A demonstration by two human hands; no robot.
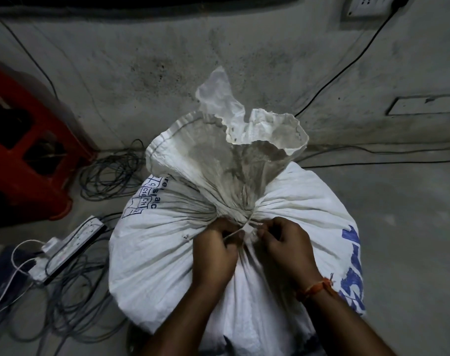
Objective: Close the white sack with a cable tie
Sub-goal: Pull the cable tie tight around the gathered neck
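Pinching the tail of the cable tie (238,231) in my left hand (216,250), I have my right hand (283,245) curled shut at its head. The tie loops the gathered neck of the white sack (154,253), which stands on the floor (398,227) beside tangled cables (110,173).

We see the sack (234,227) standing on the floor (398,227) in the middle. Both hands meet at its tied neck, the left hand (216,253) beside the right hand (288,250). A stool (26,155) stands far left, with a power strip (69,250) and cables (110,173) between it and the sack. A wall (167,60) rises behind.
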